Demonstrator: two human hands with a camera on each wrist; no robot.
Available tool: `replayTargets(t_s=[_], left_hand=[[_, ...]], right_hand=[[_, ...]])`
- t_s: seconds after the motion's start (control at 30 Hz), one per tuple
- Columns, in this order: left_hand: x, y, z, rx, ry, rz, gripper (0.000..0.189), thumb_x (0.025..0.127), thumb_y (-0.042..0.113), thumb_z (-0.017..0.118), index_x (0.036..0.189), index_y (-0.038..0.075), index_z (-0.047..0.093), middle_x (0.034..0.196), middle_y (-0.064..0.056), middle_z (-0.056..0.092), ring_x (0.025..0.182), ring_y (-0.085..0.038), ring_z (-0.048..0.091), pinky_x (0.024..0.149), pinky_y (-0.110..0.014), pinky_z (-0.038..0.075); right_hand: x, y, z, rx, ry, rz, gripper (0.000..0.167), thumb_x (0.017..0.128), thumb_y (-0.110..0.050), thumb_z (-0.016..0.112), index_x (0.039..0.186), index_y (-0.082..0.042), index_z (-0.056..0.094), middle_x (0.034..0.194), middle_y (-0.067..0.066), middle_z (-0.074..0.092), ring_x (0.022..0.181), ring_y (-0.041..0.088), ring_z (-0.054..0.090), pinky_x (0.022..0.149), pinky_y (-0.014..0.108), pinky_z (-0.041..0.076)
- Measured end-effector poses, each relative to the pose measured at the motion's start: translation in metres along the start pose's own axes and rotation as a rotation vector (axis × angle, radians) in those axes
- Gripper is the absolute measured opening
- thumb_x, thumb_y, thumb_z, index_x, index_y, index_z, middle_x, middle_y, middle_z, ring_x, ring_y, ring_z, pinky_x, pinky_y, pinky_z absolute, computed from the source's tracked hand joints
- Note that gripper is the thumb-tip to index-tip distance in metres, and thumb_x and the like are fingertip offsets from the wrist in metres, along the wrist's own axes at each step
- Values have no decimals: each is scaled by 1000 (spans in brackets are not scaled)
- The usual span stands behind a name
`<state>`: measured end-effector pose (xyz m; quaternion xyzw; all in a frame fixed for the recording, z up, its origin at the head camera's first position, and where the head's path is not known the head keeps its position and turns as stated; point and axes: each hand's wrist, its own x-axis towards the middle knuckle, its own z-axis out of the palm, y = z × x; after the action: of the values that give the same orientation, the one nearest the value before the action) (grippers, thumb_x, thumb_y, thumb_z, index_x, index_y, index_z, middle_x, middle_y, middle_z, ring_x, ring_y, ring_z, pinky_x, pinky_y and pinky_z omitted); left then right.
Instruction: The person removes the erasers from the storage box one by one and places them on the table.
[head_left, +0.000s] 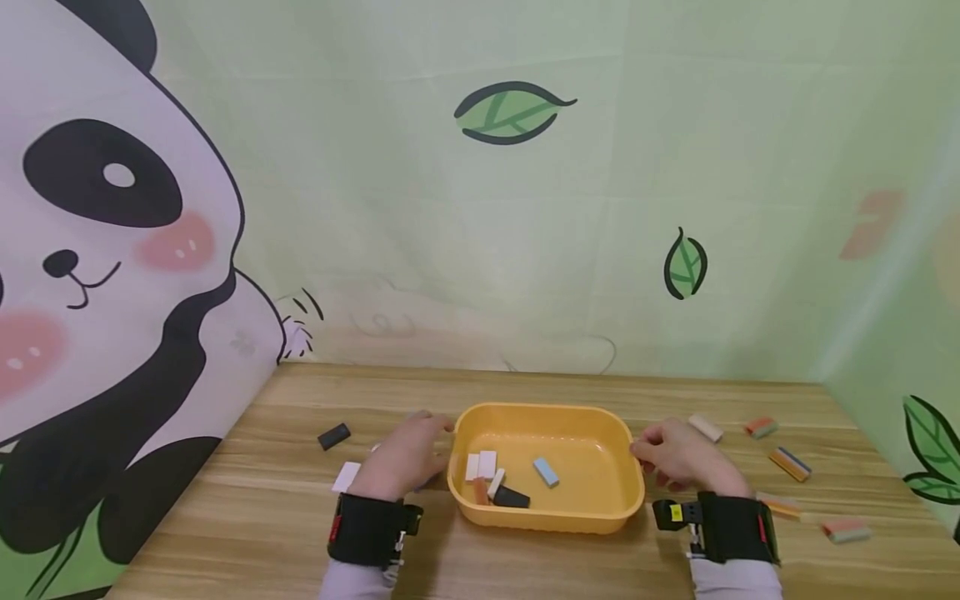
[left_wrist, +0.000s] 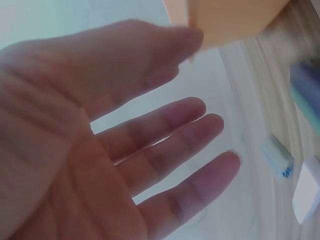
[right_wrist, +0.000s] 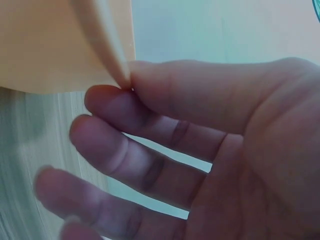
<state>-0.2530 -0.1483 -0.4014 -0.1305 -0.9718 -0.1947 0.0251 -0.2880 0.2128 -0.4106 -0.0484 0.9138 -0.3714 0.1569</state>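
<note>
A yellow plastic tray (head_left: 547,522) sits in the middle, between both hands. Its left rim is pinched by my left hand (head_left: 405,454), thumb and index finger meeting at the edge while the other fingers stay extended. On the opposite side my right hand (head_left: 686,454) grips the right rim between thumb (right_wrist: 185,90) and index finger, as the right wrist view shows closely. Inside the tray lie several small erasers: a light blue eraser (head_left: 546,472), white erasers (head_left: 487,462), an orange eraser (head_left: 480,490) and a black eraser (head_left: 512,497).
More erasers lie on the wooden table (head_left: 570,562): a black eraser (head_left: 333,436) and a white eraser (head_left: 347,477) to the left, an orange-and-blue eraser (head_left: 790,464) and a pink-and-grey eraser (head_left: 847,530) among several to the right. A printed backdrop (head_left: 390,208) rises behind the table.
</note>
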Motion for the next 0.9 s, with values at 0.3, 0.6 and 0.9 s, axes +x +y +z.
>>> replayTargets(t_s=[0.3, 0.6, 0.9], left_hand=[[7, 22, 1, 12, 12, 66, 34, 85, 7, 74, 117, 3, 64, 107, -13, 61, 88, -23, 58, 77, -38, 50], [21, 44, 1, 134, -24, 206, 32, 86, 11, 74, 116, 5, 64, 106, -11, 62, 84, -21, 61, 73, -35, 51], [54, 89, 19, 405, -181, 464, 18, 87, 8, 72, 103, 12, 67, 95, 0, 65, 85, -12, 61, 71, -24, 48]], right_hand=[[-2, 1, -4, -2, 11, -3, 20, 97, -20, 58, 83, -7, 64, 69, 7, 56, 57, 20, 53, 52, 31, 47], [2, 1, -3, 26, 10, 2, 20, 97, -19, 57, 84, -6, 65, 73, 7, 57, 58, 20, 54, 52, 31, 47], [0, 5, -9, 9, 20, -15, 20, 97, -21, 58, 84, -7, 65, 71, 7, 57, 58, 20, 53, 52, 31, 47]])
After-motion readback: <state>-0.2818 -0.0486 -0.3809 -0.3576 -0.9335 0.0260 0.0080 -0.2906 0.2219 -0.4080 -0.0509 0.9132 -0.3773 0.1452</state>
